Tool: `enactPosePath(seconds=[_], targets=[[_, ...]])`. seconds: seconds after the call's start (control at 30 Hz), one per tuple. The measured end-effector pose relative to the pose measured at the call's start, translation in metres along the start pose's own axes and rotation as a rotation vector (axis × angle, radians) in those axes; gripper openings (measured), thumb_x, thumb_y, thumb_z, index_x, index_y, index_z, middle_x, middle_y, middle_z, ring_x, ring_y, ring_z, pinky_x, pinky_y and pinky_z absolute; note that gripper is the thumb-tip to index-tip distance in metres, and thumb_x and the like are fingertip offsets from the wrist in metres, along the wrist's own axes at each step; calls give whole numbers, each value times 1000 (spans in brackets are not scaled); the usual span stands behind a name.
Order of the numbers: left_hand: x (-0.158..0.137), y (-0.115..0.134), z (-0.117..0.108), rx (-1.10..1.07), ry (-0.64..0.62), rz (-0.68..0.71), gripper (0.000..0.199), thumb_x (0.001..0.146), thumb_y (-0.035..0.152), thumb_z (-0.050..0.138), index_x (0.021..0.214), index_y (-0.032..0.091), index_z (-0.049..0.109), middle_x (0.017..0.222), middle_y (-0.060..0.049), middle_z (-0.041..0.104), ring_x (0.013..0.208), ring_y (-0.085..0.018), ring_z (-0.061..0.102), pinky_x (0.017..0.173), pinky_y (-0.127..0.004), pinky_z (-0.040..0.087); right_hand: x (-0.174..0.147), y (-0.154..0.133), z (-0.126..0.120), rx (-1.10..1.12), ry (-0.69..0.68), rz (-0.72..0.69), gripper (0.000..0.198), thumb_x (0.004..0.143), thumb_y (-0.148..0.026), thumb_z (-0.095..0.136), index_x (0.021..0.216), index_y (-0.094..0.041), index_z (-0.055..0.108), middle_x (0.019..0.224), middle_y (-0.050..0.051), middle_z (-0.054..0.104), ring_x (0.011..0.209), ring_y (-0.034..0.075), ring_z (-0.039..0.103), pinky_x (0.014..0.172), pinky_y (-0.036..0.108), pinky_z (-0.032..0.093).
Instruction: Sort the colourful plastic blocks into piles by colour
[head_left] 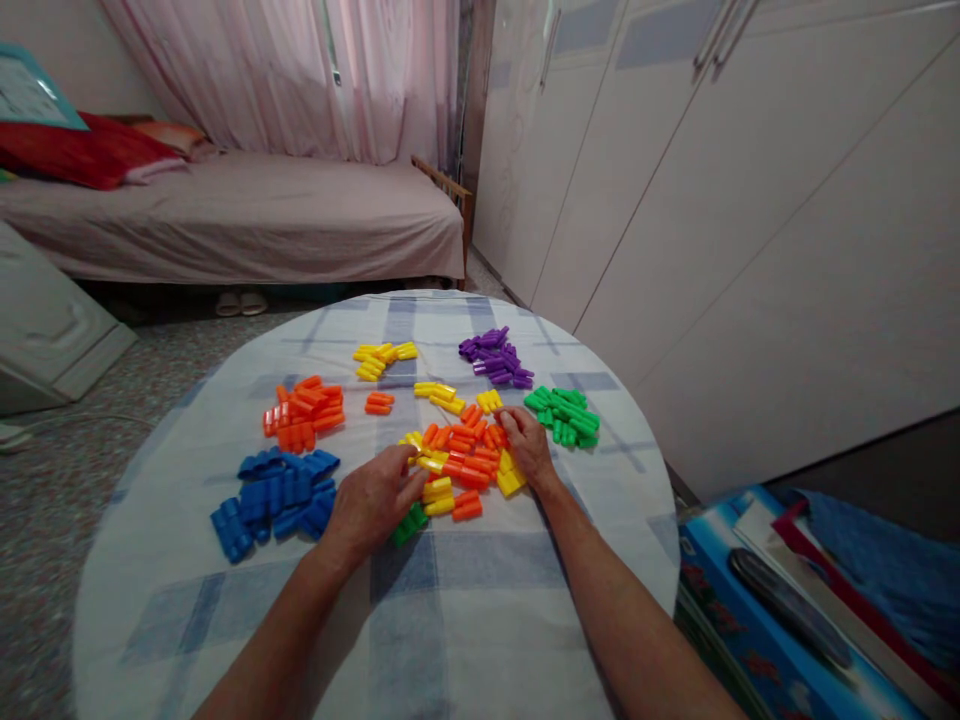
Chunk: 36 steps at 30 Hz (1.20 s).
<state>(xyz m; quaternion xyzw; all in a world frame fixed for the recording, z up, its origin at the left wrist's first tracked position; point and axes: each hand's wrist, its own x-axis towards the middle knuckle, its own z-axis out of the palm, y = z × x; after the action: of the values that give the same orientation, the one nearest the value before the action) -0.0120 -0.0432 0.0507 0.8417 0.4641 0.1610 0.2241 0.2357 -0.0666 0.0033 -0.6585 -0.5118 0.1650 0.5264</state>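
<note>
A mixed heap of orange tube-shaped plastic pieces and yellow plastic pieces lies mid-table, between both hands. My left hand is at the heap's left side, its fingers curled at a yellow plastic piece by the fingertips. Below that hand, a few green pieces are partly covered. At the heap's right edge is my right hand, fingers bent together near a small yellow group; whatever lies under its fingertips is hidden. More yellow pieces lie beside its palm.
Single-colour piles surround the heap: blue, orange, yellow, purple and green. A checked cloth covers the round table. Beyond stands a bed; a wardrobe and stacked boxes are on the right.
</note>
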Motion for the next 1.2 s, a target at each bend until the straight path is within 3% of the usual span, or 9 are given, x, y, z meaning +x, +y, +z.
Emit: enactPosePath(seconds=[0.13, 0.27, 0.4, 0.57, 0.7, 0.93, 1.2], targets=[[-14, 14, -26, 238, -238, -28, 43, 70, 53, 60, 101, 24, 57, 97, -4, 62, 82, -21, 61, 58, -26, 39, 0, 3, 0, 30, -5, -3, 25, 86, -31, 44, 87, -18, 65, 89, 5, 67, 84, 17, 60, 78, 28, 45], [-22, 15, -15, 346, -330, -16, 38, 68, 48, 61, 95, 22, 58, 98, -6, 58, 86, -24, 59, 57, -26, 38, 0, 5, 0, 43, -8, 5, 22, 84, -27, 45, 89, -19, 65, 90, 4, 67, 86, 17, 61, 79, 29, 45], [-24, 8, -1, 309, -278, 5, 28, 74, 40, 56, 95, 21, 58, 94, -6, 58, 86, -22, 58, 63, -28, 41, 0, 5, -1, 45, -25, 17, 21, 82, -24, 46, 88, -19, 66, 89, 3, 68, 86, 17, 61, 80, 30, 46], [-25, -2, -11, 312, -259, 28, 25, 73, 32, 57, 95, 22, 62, 92, -6, 59, 86, -23, 58, 68, -31, 44, 0, 5, -1, 39, -36, 24, 22, 81, -23, 46, 88, -19, 66, 87, 3, 67, 83, 16, 61, 79, 29, 46], [-32, -23, -21, 322, -154, 82, 41, 72, 28, 55, 112, 27, 61, 98, -6, 60, 91, -23, 58, 77, -34, 47, 0, 5, -1, 38, -43, 24, 22, 81, -22, 45, 88, -19, 66, 87, 3, 67, 83, 16, 61, 79, 29, 46], [-53, -66, -25, 398, 75, 206, 39, 71, 24, 50, 107, 25, 65, 101, -10, 61, 92, -26, 58, 78, -38, 50, 1, 4, -2, 32, -44, 13, 22, 80, -22, 46, 88, -19, 65, 89, 3, 67, 83, 16, 61, 78, 28, 46], [-60, -60, -23, 404, 186, 213, 38, 78, 28, 50, 115, 20, 60, 104, -12, 60, 94, -26, 56, 80, -38, 50, 1, 5, -2, 39, -56, 13, 22, 80, -24, 45, 88, -19, 65, 88, 4, 67, 82, 17, 61, 76, 29, 46]])
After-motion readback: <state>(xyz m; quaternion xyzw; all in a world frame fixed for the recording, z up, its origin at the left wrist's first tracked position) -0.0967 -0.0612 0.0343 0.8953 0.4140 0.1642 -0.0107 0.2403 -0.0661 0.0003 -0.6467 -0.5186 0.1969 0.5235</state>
